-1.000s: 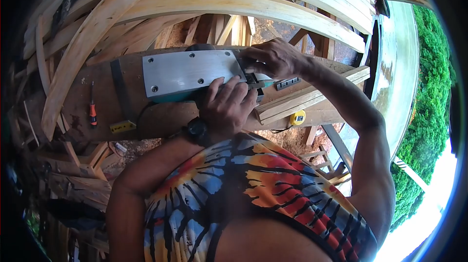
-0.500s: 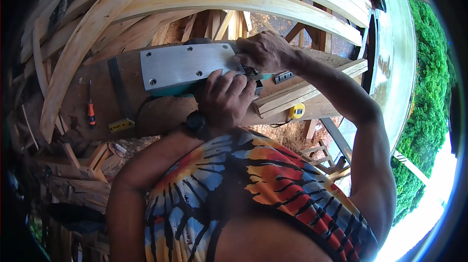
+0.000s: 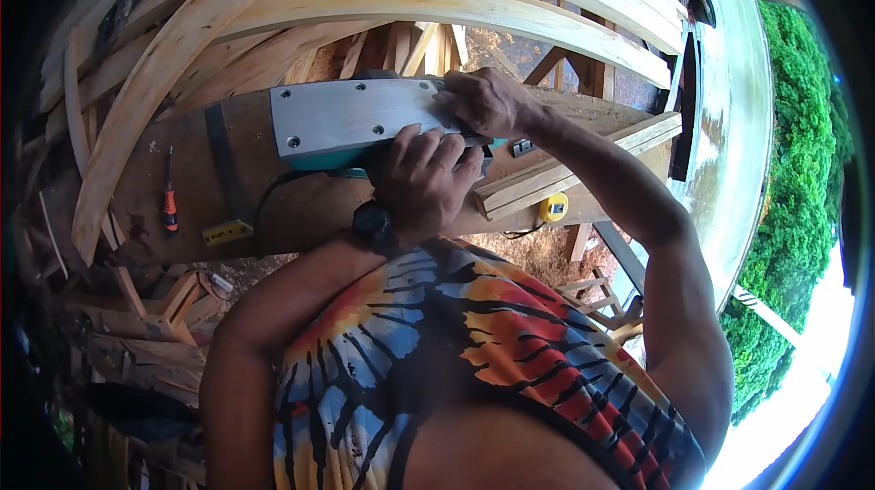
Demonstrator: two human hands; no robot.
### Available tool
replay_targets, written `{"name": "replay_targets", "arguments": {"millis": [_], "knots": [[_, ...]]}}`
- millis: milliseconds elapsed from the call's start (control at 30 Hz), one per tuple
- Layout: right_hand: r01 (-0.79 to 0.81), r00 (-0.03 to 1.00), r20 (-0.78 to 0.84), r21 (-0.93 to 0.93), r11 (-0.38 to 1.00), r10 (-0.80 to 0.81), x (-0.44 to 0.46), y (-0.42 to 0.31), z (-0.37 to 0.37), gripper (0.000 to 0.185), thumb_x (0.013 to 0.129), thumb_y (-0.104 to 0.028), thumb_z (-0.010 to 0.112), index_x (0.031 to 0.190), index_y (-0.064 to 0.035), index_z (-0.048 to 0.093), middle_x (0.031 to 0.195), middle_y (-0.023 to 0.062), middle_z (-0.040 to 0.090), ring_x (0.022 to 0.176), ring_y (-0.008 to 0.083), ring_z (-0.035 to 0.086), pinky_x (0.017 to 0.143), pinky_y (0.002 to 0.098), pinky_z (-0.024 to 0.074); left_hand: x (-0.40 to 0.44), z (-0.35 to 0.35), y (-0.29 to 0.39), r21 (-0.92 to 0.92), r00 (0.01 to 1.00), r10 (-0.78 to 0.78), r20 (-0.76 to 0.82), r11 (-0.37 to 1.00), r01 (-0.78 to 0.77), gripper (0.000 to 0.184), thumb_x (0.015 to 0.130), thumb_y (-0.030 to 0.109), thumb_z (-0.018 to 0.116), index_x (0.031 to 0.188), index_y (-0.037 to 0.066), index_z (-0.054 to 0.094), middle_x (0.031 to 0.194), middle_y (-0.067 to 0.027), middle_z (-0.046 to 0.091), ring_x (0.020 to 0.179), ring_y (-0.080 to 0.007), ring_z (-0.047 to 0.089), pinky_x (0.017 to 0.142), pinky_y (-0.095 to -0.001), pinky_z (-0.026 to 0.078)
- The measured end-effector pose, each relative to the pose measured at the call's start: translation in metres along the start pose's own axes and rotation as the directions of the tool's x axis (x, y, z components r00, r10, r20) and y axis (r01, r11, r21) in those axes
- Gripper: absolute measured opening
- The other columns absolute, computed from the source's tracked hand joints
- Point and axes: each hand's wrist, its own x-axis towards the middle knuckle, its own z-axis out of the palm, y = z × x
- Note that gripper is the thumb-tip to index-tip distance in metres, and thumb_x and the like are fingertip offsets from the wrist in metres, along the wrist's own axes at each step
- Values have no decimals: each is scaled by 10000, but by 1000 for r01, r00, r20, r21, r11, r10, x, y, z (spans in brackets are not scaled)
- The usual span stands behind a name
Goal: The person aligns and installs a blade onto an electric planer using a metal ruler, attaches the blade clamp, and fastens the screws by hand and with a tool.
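An electric planer (image 3: 351, 118) lies upside down on the wooden bench, its flat metal sole with screw holes facing up and its teal body below. My left hand (image 3: 427, 175), with a dark watch at the wrist, has its fingers curled over the planer's near edge. At the planer's right end my right hand (image 3: 490, 105) is closed, knuckles up, against the sole near the cutter opening. Whatever its fingers pinch is hidden beneath them. A small dark slotted metal piece (image 3: 522, 147) shows partly beside my right wrist.
On the bench (image 3: 182, 162) lie a red-and-black screwdriver (image 3: 170, 203) and a yellow level-like piece (image 3: 228, 231). A light wood beam (image 3: 583, 169) and a yellow tape measure (image 3: 553, 207) are to the right. Long curved boards (image 3: 437, 0) stretch across the back.
My right hand has moved slightly left over the planer's end, and its forearm now covers more of the slotted metal piece. The planer appears slightly further right. My left hand stays on it.
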Motion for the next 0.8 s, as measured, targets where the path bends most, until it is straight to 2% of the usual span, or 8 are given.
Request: {"name": "replay_targets", "arguments": {"millis": [33, 133, 233, 333, 433, 533, 633, 800], "knots": [[-93, 995, 30, -28, 995, 94, 1, -5, -2, 239, 992, -263, 594, 996, -27, 637, 764, 201, 684, 703, 404, 705, 627, 508, 551, 0, 0, 0, 2, 1000, 1, -2, 1000, -1, 330, 811, 313, 805, 1093, 142, 778, 1022, -67, 662, 992, -267, 627, 972, -496, 480], [-6, 999, 30, -164, 986, 11, 6, -6, 2, 269, 987, -289, 608, 992, -22, 635, 864, 197, 692, 790, 394, 715, 686, 498, 565, 0, 1, 0, 9, 1000, 3, -4, 1000, -3, 307, 821, 294, 787, 1087, 142, 782, 1020, -69, 666, 992, -265, 630, 970, -491, 481], [-142, 979, 119, -203, 969, 168, 9, -19, -5, 293, 991, -312, 602, 998, -21, 637, 937, 187, 680, 856, 400, 708, 741, 494, 571, 1, -1, 1, 7, 1000, -1, -8, 1000, 1, 271, 835, 264, 762, 1073, 139, 787, 1015, -71, 670, 984, -260, 636, 969, -484, 484], [-258, 950, 143, -134, 957, 277, 12, -25, -9, 306, 985, -328, 605, 1007, -25, 638, 928, 185, 683, 851, 413, 706, 742, 508, 567, 1, -1, 2, 6, 1000, -9, -24, 1000, 9, 251, 843, 242, 744, 1067, 139, 793, 1012, -71, 673, 974, -254, 643, 971, -476, 487], [-191, 974, 91, -175, 966, 209, 11, -13, 6, 321, 976, -346, 612, 998, -27, 646, 902, 188, 697, 847, 419, 710, 752, 510, 570, 1, 2, 2, 16, 1000, -16, -8, 1000, 16, 248, 847, 233, 737, 1071, 145, 797, 1010, -69, 673, 968, -251, 646, 977, -471, 488], [-290, 940, 126, -192, 938, 317, 12, -13, 7, 323, 968, -347, 617, 987, -26, 648, 885, 195, 709, 850, 417, 717, 766, 505, 573, 2, 2, 2, 28, 1000, -16, 2, 999, 16, 249, 850, 232, 735, 1077, 151, 797, 1014, -68, 672, 967, -249, 643, 980, -470, 488], [-256, 957, 92, -186, 949, 277, 11, -15, 6, 346, 965, -357, 610, 958, -15, 667, 890, 209, 722, 856, 418, 723, 768, 503, 576, 1, 1, 3, 31, 1000, -10, 3, 999, 10, 245, 849, 237, 738, 1072, 154, 793, 1019, -67, 669, 966, -249, 637, 978, -469, 489], [-314, 931, 120, -218, 924, 345, 15, -10, 12, 406, 978, -388, 590, 927, 2, 692, 895, 218, 733, 848, 419, 727, 749, 511, 576, 2, 0, 2, 26, 1000, -10, 29, 1000, 10, 259, 831, 243, 759, 1071, 149, 777, 1014, -61, 658, 970, -253, 629, 968, -472, 488]]}}
